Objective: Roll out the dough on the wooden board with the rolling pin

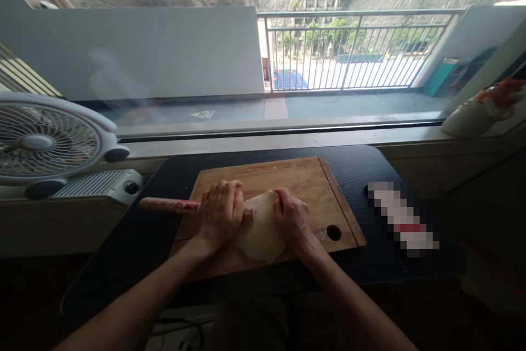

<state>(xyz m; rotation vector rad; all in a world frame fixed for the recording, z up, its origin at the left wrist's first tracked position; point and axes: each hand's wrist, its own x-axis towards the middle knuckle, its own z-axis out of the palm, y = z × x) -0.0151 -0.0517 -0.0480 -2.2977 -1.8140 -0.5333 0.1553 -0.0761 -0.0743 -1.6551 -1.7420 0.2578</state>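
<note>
The left hand [219, 211] was wrapped around the rolling pin [164, 205], whose right end rested over the left part of the dough sheet [263, 236] while its other end jutted past the cutting board [296, 173]. The right hand [292, 217] held the sheet's upper right edge in curled fingers; how firmly could not be told. The sheet lay near the board's lower middle, the board on the black desk [353, 173]. Even rolling seemed to call for light, level pressure from the left palm, the pin's end working the rim, and a small turn of the sheet between strokes. Tugging that edge would likely have stretched it out of round.
</note>
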